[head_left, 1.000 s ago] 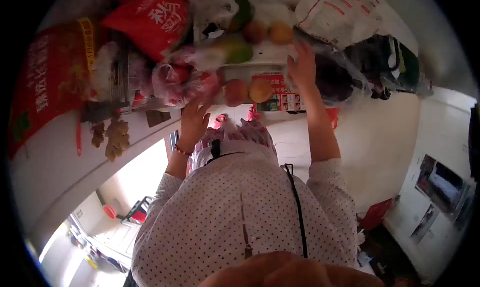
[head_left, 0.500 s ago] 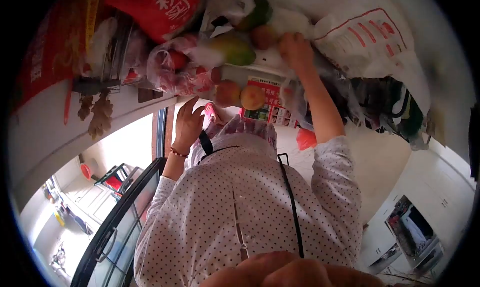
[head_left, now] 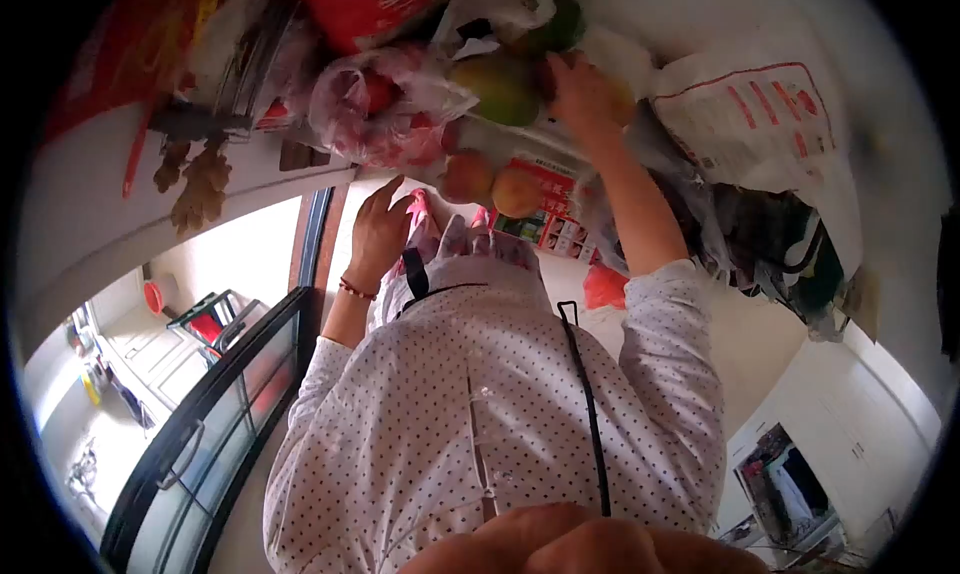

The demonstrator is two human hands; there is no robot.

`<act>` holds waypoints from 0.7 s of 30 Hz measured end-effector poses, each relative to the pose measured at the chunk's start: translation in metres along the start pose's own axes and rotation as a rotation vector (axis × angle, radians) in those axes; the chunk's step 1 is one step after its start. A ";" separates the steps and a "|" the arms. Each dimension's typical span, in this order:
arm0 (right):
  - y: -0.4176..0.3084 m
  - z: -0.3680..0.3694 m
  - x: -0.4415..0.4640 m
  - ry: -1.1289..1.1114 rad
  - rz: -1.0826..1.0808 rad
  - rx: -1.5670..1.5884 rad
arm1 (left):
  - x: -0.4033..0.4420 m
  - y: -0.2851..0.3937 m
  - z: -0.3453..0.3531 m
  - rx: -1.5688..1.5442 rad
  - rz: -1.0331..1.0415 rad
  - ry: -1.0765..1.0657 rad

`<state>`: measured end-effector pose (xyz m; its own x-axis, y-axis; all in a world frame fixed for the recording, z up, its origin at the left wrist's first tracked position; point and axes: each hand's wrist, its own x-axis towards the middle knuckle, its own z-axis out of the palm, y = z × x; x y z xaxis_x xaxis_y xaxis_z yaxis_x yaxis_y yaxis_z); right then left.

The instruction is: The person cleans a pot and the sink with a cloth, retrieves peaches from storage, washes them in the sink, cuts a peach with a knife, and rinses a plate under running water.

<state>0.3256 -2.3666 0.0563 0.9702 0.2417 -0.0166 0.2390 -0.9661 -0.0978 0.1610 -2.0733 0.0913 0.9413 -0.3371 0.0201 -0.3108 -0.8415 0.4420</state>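
Note:
My right hand reaches to the far surface, its fingers curled over a reddish peach mostly hidden beneath them. Just right of the hand is a yellow-orange round fruit, partly covered. A green-yellow mango lies left of the fingers, with a darker green fruit behind it. Two more peaches, one left and one right, sit side by side near the front edge. My left hand hangs in front of the edge, fingers spread and holding nothing, below a clear plastic bag of red fruit.
A red printed bag stands at the back, a white bag with red print on the right. Ginger lies at left. Dark items in plastic occupy the right side. A glass-paned door stands open at lower left.
My right hand has shifted left onto the peach, uncovering the yellow-orange fruit on its right. My left hand stays open near the front edge. The whole view has shifted slightly.

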 end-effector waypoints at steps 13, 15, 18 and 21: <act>0.010 -0.024 -0.036 0.237 0.038 -0.041 | 0.040 0.025 0.042 0.078 0.194 -0.017; 0.028 -0.021 -0.049 0.258 0.050 -0.046 | 0.048 0.026 0.052 0.187 0.308 0.096; 0.049 -0.008 -0.057 0.235 0.114 -0.061 | 0.054 0.024 0.056 0.323 0.337 0.128; 0.060 -0.002 -0.058 0.182 0.130 -0.007 | 0.056 0.016 0.068 0.222 0.307 0.128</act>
<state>0.2834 -2.4393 0.0531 0.9839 0.0954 0.1514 0.1112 -0.9888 -0.1000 0.1991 -2.1347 0.0383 0.8047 -0.5436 0.2388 -0.5880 -0.7853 0.1940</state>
